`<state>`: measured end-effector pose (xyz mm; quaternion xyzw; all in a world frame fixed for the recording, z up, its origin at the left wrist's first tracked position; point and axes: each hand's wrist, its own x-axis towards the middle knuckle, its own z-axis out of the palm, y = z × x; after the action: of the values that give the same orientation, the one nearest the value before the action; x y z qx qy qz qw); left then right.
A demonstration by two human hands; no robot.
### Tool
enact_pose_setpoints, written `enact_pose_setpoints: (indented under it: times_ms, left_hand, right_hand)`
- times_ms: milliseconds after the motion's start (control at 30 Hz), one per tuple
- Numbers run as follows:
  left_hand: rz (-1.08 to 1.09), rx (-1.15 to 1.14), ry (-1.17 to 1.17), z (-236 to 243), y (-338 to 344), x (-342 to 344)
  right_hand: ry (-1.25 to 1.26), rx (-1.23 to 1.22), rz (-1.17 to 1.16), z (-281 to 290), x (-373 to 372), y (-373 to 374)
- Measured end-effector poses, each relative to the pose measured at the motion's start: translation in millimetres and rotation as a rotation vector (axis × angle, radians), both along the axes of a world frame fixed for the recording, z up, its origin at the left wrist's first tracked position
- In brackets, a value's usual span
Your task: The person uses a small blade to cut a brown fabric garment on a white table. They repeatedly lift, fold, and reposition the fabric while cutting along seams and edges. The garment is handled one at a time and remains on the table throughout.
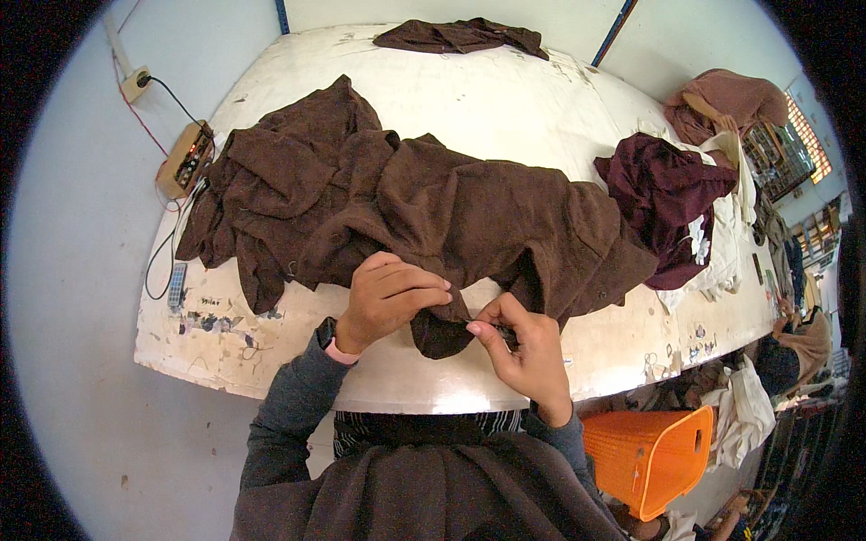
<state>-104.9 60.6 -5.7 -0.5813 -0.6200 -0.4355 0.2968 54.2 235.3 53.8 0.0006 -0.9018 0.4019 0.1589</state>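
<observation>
A large dark brown garment [505,203] lies crumpled across the white table in front of me. My left hand [394,298] grips a folded edge of it, fingers bent over the cloth and pressed together. Just to the right, my right hand [525,350] is closed in a pinch, thumb against forefinger, at the edge of the same cloth. Something thin and dark shows at those fingertips and under the curled fingers, too small and too hidden to name. A small flap of the garment hangs between both hands towards the table's front.
Beyond lies another dark brown cloth [460,36]. Maroon cloth [663,194] and white fabric rest at the right, near another person [726,99]. An orange basket [654,460] stands below the table's right side. A power strip [185,160] and remote control [178,284] sit left.
</observation>
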Motion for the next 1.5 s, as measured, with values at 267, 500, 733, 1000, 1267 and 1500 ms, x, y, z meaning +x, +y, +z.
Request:
enact_pose_setpoints:
  times_ms: [267,500,733,1000,1267,1500]
  left_hand:
    - [0.017,-0.107,-0.131,7,1,3]
    - [-0.334,-0.242,-1.282,9,5,14]
    - [-0.351,-0.214,-1.463,11,9,23]
    - [-0.261,-0.018,-1.494,6,12,25]
    - [-0.266,0.001,-1.436,12,16,32]
    - [-0.285,-0.024,-1.461,7,12,29]
  right_hand:
    - [0.199,-0.036,-0.112,-2,-13,-8]
    - [0.045,-0.557,-0.125,-36,-43,31]
    - [0.122,-0.229,-0.058,-18,-45,19]
    - [0.181,-0.149,-0.193,0,-28,7]
    - [0.038,-0.153,-0.225,-6,-22,-5]
    - [0.094,-0.047,-0.273,-3,-24,-10]
